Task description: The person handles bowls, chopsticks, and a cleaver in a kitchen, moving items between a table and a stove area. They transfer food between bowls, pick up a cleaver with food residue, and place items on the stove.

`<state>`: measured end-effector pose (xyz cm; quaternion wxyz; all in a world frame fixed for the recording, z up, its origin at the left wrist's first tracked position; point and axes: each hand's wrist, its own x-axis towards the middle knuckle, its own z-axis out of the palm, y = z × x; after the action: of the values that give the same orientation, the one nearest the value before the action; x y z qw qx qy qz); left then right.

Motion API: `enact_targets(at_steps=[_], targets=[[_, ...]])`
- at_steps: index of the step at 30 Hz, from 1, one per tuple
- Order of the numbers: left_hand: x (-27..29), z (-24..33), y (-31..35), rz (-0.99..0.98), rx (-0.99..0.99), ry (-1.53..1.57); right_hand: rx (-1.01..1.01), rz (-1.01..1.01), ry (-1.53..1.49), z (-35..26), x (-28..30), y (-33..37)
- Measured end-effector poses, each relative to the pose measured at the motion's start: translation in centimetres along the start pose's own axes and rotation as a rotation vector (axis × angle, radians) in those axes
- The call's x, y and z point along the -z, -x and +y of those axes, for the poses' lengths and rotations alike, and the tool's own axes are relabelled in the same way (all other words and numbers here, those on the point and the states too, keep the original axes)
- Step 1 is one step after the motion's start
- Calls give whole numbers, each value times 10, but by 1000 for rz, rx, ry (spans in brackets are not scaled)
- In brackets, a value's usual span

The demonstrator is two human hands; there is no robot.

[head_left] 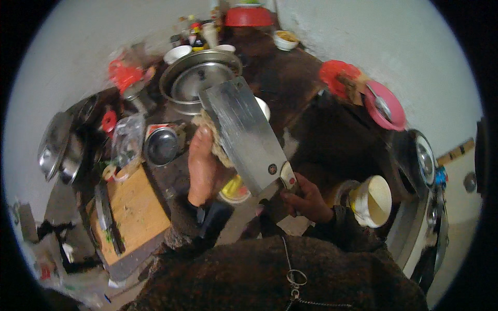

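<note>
A broad steel cleaver (245, 133) is held up in front of me, its blade slanting toward the far left. My right hand (310, 201) is closed around its handle. At the blade's left side, my left hand (202, 168) presses a beige cloth (217, 139) against the metal. Part of this cloth and most of the left fingers are hidden behind the blade. Beyond the blade's tip stands a large steel basin (171, 96). A small metal bowl (161, 146) lies left of my left hand.
On the left, a knife (106, 215) rests on a wooden cutting board (142, 217). A white bucket (374, 202) stands right of my right hand. Farther right is a pink bowl (397, 111) with a spoon. Sauce bottles (198, 40) and a red basin (248, 17) stand at the back.
</note>
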<state>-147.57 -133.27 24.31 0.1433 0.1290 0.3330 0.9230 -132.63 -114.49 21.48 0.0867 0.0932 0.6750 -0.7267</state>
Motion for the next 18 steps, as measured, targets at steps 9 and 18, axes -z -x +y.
enact_targets(at_steps=[9, 18], targets=[[-41, -84, 68, -549, -944, -1442, 149, 334, 100, 33, 44, 104], [-210, -221, 132, -1189, 202, -1028, 298, 821, -198, 56, 159, 300]])
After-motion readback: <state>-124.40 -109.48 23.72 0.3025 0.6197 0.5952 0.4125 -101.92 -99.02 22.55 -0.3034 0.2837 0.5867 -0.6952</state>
